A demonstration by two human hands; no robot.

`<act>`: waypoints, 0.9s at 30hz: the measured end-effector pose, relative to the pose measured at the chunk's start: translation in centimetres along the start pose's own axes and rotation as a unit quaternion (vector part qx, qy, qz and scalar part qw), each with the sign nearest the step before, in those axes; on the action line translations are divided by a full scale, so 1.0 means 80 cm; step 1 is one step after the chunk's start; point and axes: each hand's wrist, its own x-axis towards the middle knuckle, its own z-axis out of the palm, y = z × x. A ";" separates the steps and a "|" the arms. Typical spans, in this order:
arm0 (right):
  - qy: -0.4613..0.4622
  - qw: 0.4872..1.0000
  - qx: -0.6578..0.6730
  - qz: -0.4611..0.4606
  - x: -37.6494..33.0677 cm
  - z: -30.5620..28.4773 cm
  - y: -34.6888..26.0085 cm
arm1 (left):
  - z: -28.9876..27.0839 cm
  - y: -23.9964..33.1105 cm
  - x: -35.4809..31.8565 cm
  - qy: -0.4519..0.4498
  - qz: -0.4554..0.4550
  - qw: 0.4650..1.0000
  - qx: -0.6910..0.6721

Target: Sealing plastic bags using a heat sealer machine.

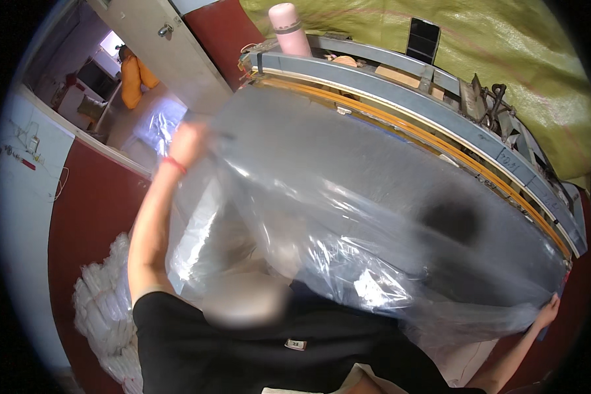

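A large sheet of clear plastic film (335,256) stretches across the grey tabletop (289,125), its near side hanging in shiny folds over the front edge. Up at the far left end, my left hand (189,143), with a red band at the wrist, is closed on the film; motion blurs its fingers. A crumpled bit of film sticks out past that hand. At the right end of the table, my right hand (549,312) pinches the film's corner, fingers closed. My arms are spread wide.
Behind the tabletop runs a long metal bar frame (407,98) with orange strips. A pink bottle (289,29), a dark phone-like slab (423,41) and scissors (496,105) are there. Bundled clear plastic (105,302) lies at left. A person in orange (134,79) is beyond the doorway.
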 end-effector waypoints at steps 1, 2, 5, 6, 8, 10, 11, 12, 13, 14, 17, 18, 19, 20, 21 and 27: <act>-0.005 1.000 0.009 -0.003 0.006 0.014 -0.004 | -0.006 -0.044 0.006 0.074 -0.137 0.988 -0.010; -0.025 0.999 -0.024 0.007 0.012 0.021 -0.012 | -0.039 -0.067 0.028 0.198 -0.104 0.975 0.009; -0.003 0.997 -0.079 0.018 0.008 0.006 -0.007 | -0.099 -0.009 0.088 0.494 -0.180 0.825 0.206; 0.032 0.995 -0.088 0.013 0.005 0.003 -0.002 | -0.080 0.022 0.090 0.533 -0.143 0.831 0.068; 0.016 0.996 -0.084 0.038 0.000 0.008 -0.027 | -0.011 0.047 0.087 0.395 -0.148 0.894 -0.155; 0.000 0.995 -0.082 0.057 0.006 0.011 -0.033 | 0.082 0.036 0.078 0.202 -0.238 0.921 -0.234; -0.013 0.992 -0.115 0.051 0.013 0.013 -0.022 | 0.130 0.024 0.079 0.187 -0.288 0.910 -0.231; -0.028 0.987 -0.149 0.046 0.016 0.014 -0.013 | 0.167 0.002 0.076 0.186 -0.289 0.910 -0.231; -0.030 0.987 -0.149 0.044 0.016 0.016 -0.010 | 0.195 -0.029 0.070 0.108 -0.329 0.916 -0.203; -0.016 0.987 -0.159 0.022 0.015 0.016 -0.010 | 0.214 -0.046 0.069 0.028 -0.365 0.914 -0.175; -0.002 0.978 -0.207 -0.001 0.012 0.007 -0.042 | 0.189 -0.015 0.090 -0.146 -0.425 0.888 -0.098; -0.003 0.972 -0.235 0.000 0.011 0.005 -0.052 | 0.193 -0.025 0.091 -0.125 -0.406 0.899 -0.107; -0.003 0.972 -0.236 -0.004 0.015 0.007 -0.053 | 0.198 -0.033 0.093 -0.126 -0.410 0.897 -0.109; -0.020 0.967 -0.255 0.010 0.021 0.010 -0.048 | 0.202 -0.043 0.094 -0.134 -0.420 0.889 -0.124; -0.037 0.959 -0.279 0.023 0.024 0.009 -0.049 | 0.197 -0.041 0.098 -0.145 -0.430 0.880 -0.141; -0.062 0.971 -0.215 -0.083 0.063 -0.008 -0.018 | 0.180 -0.075 0.089 0.210 -0.348 0.738 -0.538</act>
